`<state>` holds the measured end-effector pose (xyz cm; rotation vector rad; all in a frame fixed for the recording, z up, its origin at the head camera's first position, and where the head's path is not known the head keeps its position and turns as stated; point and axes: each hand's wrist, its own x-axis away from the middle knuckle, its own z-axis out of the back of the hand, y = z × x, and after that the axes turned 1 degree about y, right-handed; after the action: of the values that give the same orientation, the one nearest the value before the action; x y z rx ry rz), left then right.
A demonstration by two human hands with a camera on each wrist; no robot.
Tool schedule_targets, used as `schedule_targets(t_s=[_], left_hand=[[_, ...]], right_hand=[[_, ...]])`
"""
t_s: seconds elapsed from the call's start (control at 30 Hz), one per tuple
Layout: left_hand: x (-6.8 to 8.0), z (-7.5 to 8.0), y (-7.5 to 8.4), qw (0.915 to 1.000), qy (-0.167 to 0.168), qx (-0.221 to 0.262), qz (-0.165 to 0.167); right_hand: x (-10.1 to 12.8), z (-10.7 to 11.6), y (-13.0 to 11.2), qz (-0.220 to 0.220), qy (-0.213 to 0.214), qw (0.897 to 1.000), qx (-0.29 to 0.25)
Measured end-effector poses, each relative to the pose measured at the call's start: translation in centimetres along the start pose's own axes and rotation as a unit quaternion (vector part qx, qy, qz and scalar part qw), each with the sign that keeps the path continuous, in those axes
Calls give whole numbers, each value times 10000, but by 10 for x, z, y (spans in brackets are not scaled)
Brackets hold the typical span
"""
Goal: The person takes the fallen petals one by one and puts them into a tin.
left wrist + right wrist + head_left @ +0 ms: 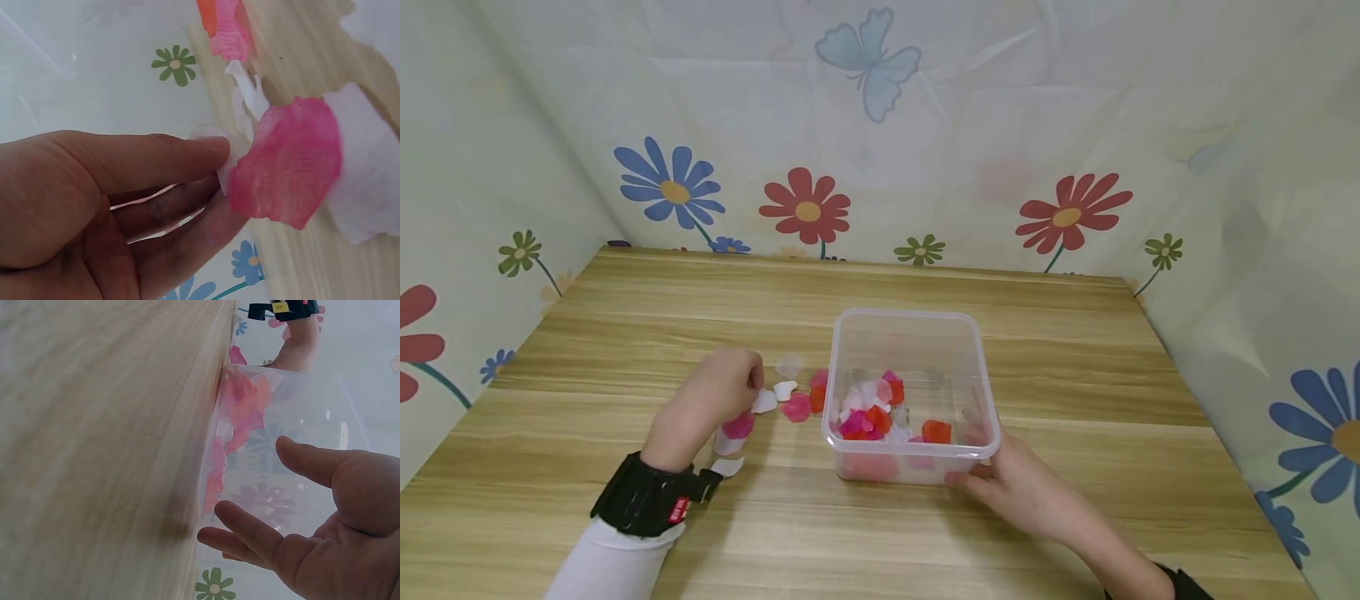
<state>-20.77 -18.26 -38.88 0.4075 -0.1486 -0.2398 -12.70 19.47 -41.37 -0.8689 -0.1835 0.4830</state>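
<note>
My left hand is low over the left part of the table, beside a loose row of fabric petals. In the left wrist view its thumb and fingers pinch a white petal, partly hidden behind the thumb. A pink petal lies right at those fingertips. The clear plastic box stands in the middle, with white, pink and red petals inside, mostly toward its left. At the box's front right corner is my right hand, its fingers extended and spread along the wall in the right wrist view.
Between the left hand and the box lie another pink petal, a small white petal and a red petal. One more white petal is near the left wristband. A flower-printed curtain encloses the wooden table.
</note>
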Motion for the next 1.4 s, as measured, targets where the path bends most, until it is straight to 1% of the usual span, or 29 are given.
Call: schedule_targets(t_s=[0.1, 0.23, 0.37, 0.43, 0.5, 0.6, 0.73, 0.93, 1.03, 1.13, 1.23, 1.4], left_hand=[[0, 2, 2, 9997, 210, 25, -117], [2, 4, 6, 9975, 623, 107, -308], [4, 5, 14, 9917, 1120, 301, -561], [5, 4, 20, 9860, 1439, 403, -733], [7, 4, 28, 9781, 1774, 533, -944], [11, 4, 41, 9617, 2278, 729, -1339], [19, 3, 57, 9423, 2703, 877, -1767], [29, 0, 76, 9240, 2970, 1031, -2176], [33, -2, 83, 9112, 3011, 1106, -2585], [36, -4, 90, 9019, 2894, 1071, -3022], [37, -7, 94, 8989, 2711, 942, -3311], [36, -9, 95, 8990, 2461, 723, -3550]], right_hand=[[0, 0, 0, 23, -16, 10000, -30], [-1, 0, 0, 59, -12, 10000, -44], [-1, 0, 1, 79, 9, 10000, -4], [-1, 0, 1, 90, 14, 10000, 10], [-1, 0, 1, 104, 20, 9999, 21], [-1, 0, 1, 108, 17, 9999, 20], [-1, 0, 1, 82, -10, 10000, -46], [-1, 0, 2, 97, -23, 9999, -73], [-1, 0, 2, 142, 2, 9999, -26], [0, 0, 2, 169, 27, 9998, 49], [0, 0, 2, 189, 43, 9998, 77], [-1, 0, 2, 169, -6, 9999, 5]])
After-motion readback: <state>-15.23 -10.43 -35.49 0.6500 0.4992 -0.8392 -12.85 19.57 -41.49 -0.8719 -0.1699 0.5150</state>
